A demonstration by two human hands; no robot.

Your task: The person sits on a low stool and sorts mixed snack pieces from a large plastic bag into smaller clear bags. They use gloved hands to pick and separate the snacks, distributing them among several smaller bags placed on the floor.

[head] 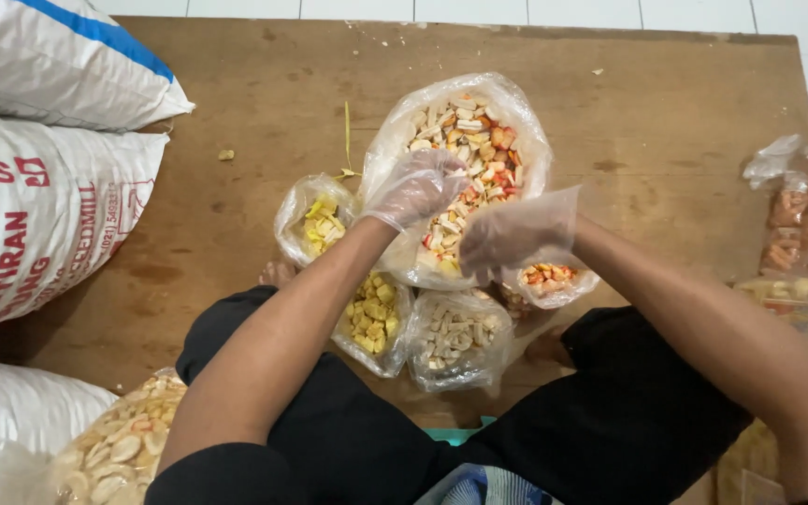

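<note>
Left hand: the left hand, in a thin clear glove, reaches into the mouth of the big bag of mixed white, red and orange snack pieces; fingers curled down among the pieces, whether they pinch any I cannot tell.
Right hand: the right hand, also gloved, rests at the near rim of the big bag with fingers loosely bent; a grip is not visible.
Small bags: a yellow-chip bag, a yellow-cube bag, a white-piece bag and an orange-piece bag crowd the big bag, all open.
Surface: the wooden floor board carries them, with white sacks at the left.
Risk: the open bags lean on one another; a nudge from a forearm likely tips one and scatters pieces.
Risk: loose gloves may snag the thin plastic and drag the big bag over.
</note>
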